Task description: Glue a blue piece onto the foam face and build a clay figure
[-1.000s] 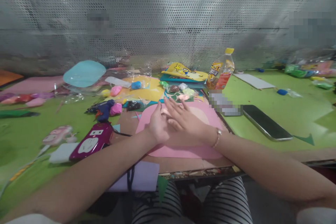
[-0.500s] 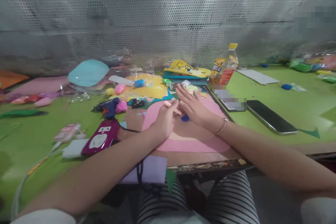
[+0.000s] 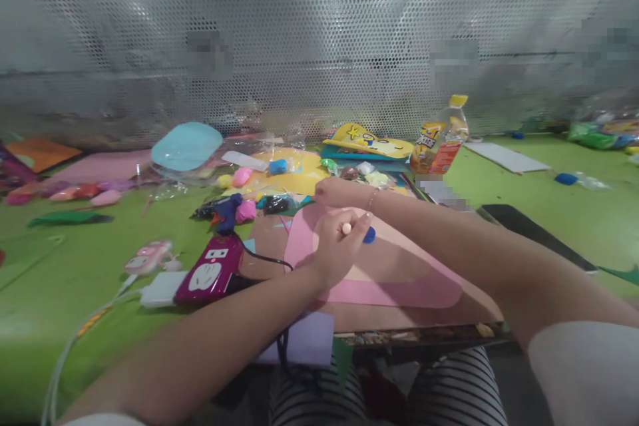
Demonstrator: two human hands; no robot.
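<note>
My left hand (image 3: 335,246) rests on a pink foam sheet (image 3: 399,279) with its fingers closed on a small pale pink piece of clay (image 3: 346,228). A small blue clay blob (image 3: 369,235) lies on the sheet right beside those fingers. My right arm crosses over the sheet, and my right hand (image 3: 333,192), a bracelet on its wrist, reaches to the sheet's far edge by several clay packets (image 3: 372,178). Its fingers are turned away and blurred, so I cannot see whether they hold anything.
A blue glue gun (image 3: 225,210) and a magenta case (image 3: 210,274) lie left of the sheet, with a cable across the green table (image 3: 74,259). A drink bottle (image 3: 442,138), a dark phone (image 3: 549,243), a yellow foam piece (image 3: 367,142) and a light blue oval (image 3: 187,145) are farther back. Perforated metal screen behind.
My hands have parted: the right hand moved away to the far edge of the sheet, while the left stayed with the pink clay piece. The blue blob now lies uncovered.
</note>
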